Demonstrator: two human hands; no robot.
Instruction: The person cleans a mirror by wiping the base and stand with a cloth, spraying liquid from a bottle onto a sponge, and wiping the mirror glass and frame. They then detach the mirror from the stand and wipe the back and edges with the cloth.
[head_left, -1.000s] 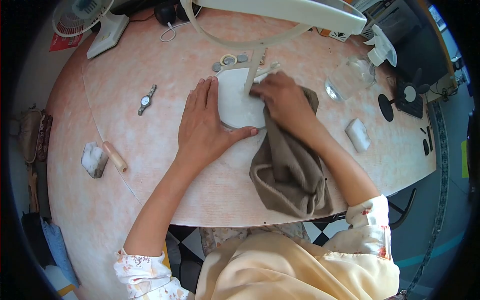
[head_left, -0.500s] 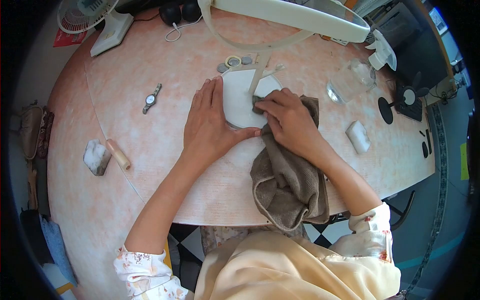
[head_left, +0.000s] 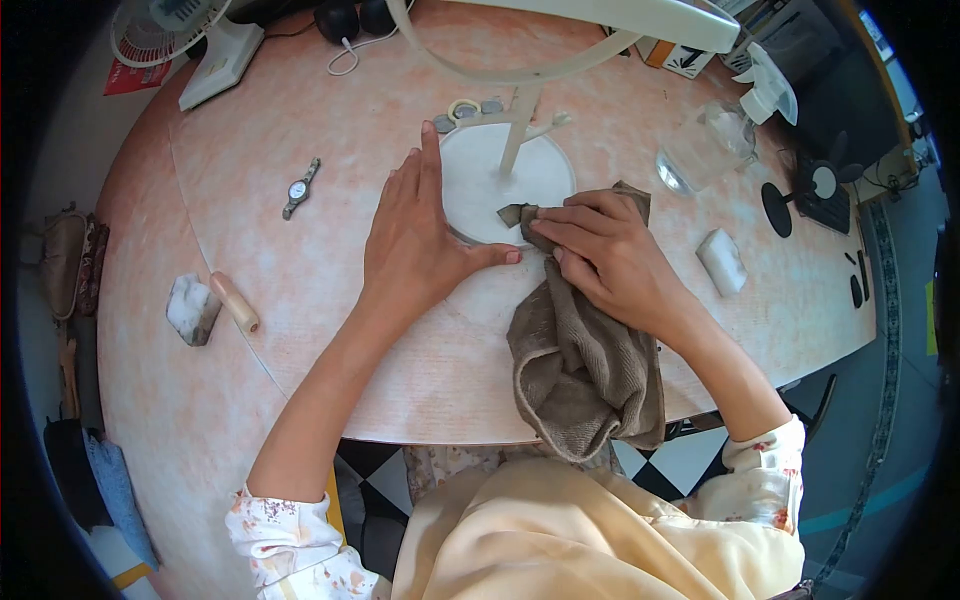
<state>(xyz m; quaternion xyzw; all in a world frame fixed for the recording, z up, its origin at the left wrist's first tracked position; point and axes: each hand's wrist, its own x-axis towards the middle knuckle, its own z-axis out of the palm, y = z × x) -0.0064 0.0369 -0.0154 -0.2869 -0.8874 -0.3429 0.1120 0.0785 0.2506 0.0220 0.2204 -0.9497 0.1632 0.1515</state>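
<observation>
A brown cloth (head_left: 590,360) hangs in folds from my right hand (head_left: 615,250), whose fingers are pressed round its upper part. One corner of the cloth touches the round white base (head_left: 470,185) of a stand, near its lower right edge. My left hand (head_left: 415,235) lies against the left and lower side of the base, fingers stretched and thumb apart, holding nothing. From the base a white stem (head_left: 518,130) rises toward a large white frame (head_left: 600,20) at the top.
Coins and a ring-shaped roll (head_left: 463,108) lie behind the base. A watch (head_left: 300,190), a white block (head_left: 194,310) and a wooden cylinder (head_left: 234,302) are to the left. At right are a spray bottle (head_left: 705,150), another white block (head_left: 721,262) and a small black stand (head_left: 777,209).
My right hand has moved a little right with the cloth, showing more of the base. The white frame has shifted up in view. My left hand stays beside the base.
</observation>
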